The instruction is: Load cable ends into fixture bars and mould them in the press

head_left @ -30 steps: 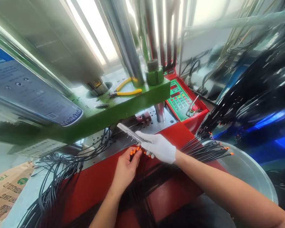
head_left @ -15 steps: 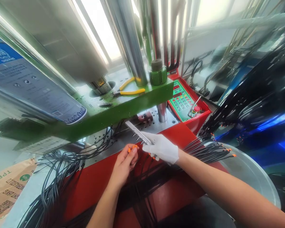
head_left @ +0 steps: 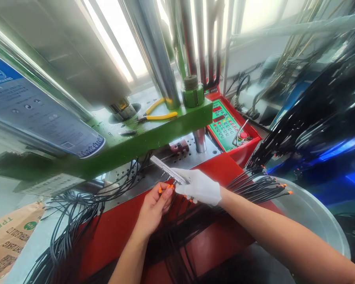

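My bare left hand [head_left: 156,203] pinches small orange cable ends [head_left: 165,188] between thumb and fingers, right beside a metal bar. My right hand [head_left: 201,187], in a white glove, is closed around that metal bar [head_left: 165,167], which has a row of short pins along its lower edge and points up and left. More orange ends show just under the gloved fingers. Black cables [head_left: 180,248] hang below both hands over the red machine front [head_left: 106,232]. My fingers partly hide where the cable ends meet the bar's pins.
Above is a green press plate [head_left: 154,134] carrying yellow-handled cutters [head_left: 161,116] and a spray can [head_left: 44,106]. A red control box [head_left: 225,122] stands at the right. Black cables [head_left: 68,221] hang at left; orange-tipped cables [head_left: 260,185] lie by a pale round tub [head_left: 322,213].
The bar in my right hand has shifted slightly left and down. My left hand's orange ends are now closer to the bar's pins. The whole view has moved slightly.
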The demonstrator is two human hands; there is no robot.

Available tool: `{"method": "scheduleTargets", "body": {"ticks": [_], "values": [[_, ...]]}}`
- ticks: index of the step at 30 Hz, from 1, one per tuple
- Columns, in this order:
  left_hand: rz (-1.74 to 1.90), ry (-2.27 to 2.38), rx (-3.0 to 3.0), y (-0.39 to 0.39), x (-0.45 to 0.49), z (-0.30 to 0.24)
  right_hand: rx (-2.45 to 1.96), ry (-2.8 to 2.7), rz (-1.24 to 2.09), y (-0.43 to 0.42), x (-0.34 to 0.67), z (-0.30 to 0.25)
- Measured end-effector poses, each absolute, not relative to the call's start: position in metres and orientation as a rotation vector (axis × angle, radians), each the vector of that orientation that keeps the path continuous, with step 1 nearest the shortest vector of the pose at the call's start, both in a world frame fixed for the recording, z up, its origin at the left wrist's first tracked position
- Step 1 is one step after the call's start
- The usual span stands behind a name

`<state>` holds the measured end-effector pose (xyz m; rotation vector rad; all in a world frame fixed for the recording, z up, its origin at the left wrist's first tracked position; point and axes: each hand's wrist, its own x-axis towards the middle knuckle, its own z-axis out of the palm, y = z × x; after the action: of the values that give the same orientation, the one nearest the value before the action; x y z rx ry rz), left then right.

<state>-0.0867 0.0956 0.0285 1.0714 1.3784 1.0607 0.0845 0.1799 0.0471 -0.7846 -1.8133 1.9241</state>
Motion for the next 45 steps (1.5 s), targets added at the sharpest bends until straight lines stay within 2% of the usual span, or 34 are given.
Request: {"method": "scheduleTargets", "body": {"ticks": [6,13,18,35,41,45], "values": [[1.040,1.505,1.113,0.094,-0.084,0.019,-0.792,-1.983,1.504,0.178,0.081,0.036],[1.049,1.497,1.079,0.098,-0.086,0.024,-0.842,-1.822,1.957,0.183,0.082,0.036],[1.130,1.418,0.911,0.097,-0.092,0.024,-0.885,-1.719,2.022,0.186,0.084,0.038],[1.107,1.540,1.033,0.095,-0.090,0.028,-0.772,-1.847,1.935,0.181,0.086,0.041],[0.990,1.792,1.346,0.096,-0.083,0.031,-0.896,-2.030,1.495,0.180,0.081,0.032],[0.953,1.779,1.360,0.097,-0.084,0.029,-0.854,-2.035,1.544,0.181,0.083,0.034]]}}
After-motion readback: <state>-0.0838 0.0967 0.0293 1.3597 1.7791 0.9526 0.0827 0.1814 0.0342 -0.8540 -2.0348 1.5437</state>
